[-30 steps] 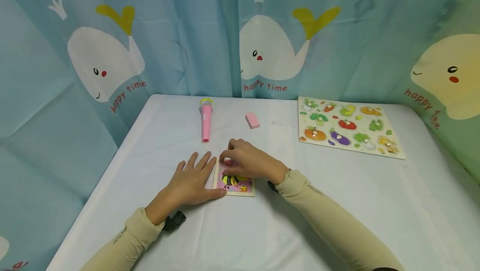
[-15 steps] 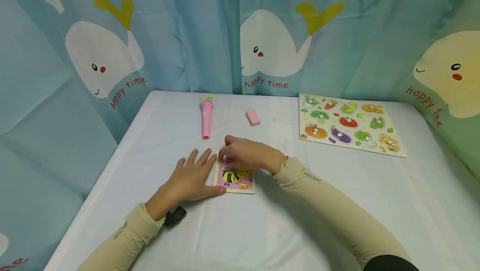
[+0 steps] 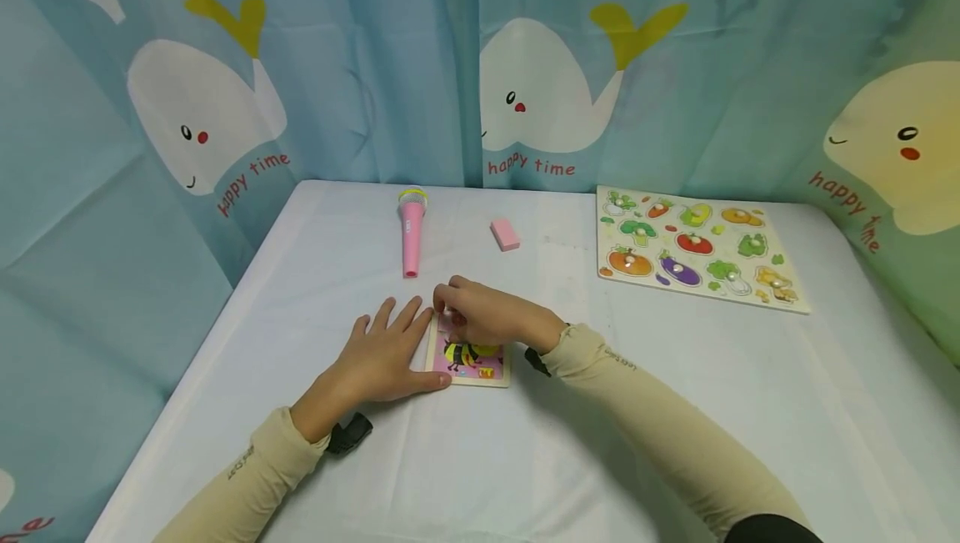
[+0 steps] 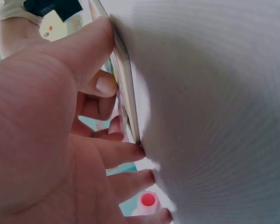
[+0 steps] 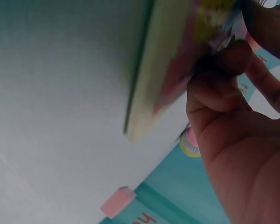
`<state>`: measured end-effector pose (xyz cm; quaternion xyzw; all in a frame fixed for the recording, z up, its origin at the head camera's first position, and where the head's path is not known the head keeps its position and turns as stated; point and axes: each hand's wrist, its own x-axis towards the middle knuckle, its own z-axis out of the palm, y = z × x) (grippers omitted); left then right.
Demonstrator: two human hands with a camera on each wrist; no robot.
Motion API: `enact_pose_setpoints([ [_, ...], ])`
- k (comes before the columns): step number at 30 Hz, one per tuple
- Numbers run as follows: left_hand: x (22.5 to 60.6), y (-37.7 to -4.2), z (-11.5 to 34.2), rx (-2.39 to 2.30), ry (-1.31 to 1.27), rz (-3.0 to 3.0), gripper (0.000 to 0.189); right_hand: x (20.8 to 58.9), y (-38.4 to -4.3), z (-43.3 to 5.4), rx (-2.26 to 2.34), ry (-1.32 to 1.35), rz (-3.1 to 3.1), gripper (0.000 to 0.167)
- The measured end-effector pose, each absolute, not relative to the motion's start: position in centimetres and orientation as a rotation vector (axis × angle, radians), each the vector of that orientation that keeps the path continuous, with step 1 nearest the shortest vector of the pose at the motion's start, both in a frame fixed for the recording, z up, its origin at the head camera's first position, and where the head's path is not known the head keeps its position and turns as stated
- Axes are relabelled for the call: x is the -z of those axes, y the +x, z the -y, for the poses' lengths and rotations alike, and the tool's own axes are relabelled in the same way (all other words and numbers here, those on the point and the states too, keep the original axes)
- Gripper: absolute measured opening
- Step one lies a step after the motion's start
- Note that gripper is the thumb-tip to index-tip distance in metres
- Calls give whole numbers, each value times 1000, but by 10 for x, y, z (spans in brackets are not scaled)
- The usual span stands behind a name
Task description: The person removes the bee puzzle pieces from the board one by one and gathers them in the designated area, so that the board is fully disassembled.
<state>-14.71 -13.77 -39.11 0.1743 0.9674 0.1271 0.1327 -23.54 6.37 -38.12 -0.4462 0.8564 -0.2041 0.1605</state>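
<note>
A small square wooden jigsaw puzzle [image 3: 468, 372] with a bee on pink lies flat on the table, in a pale frame. My left hand [image 3: 382, 364] rests beside it, fingers spread on the cloth and thumb on the near left corner of the frame. Over the far part of the puzzle, my right hand [image 3: 491, 315] has its fingers curled and pinches a puzzle piece [image 3: 446, 324] at the far left corner. In the left wrist view a thin edge stands slightly off the frame [image 4: 126, 79] there. The right fingers hide much of that piece.
A pink toy microphone [image 3: 412, 234] and a pink block [image 3: 505, 234] lie farther back on the white-clothed table [image 3: 360, 476]. At the back right is a vegetable peg puzzle board [image 3: 701, 251]. A whale-print curtain [image 3: 420, 67] hangs behind the table.
My right hand has shifted slightly, its fingers staying at the far left corner of the puzzle, where the piece now shows a little more. My left hand has stayed in place.
</note>
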Motion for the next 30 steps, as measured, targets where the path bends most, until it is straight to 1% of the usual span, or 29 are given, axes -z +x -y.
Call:
enact_pose_setpoints([
  [5, 391, -147, 138, -368, 513, -2814, 101, 383, -232, -64, 658, -1210, -2468, 31],
  [8, 392, -148, 138, -366, 515, -2818, 101, 386, -231, -65, 713, -1172, -2484, 30],
  [15, 393, -148, 138, -370, 517, -2824, 101, 389, -233, -68, 902, -1130, -2486, 9],
  [22, 394, -149, 137, -353, 519, -2824, 102, 389, -232, -70, 985, -1132, -2432, 12],
  [30, 395, -149, 138, -354, 515, -2813, 103, 386, -229, -75, 1088, -1032, -2469, 7],
])
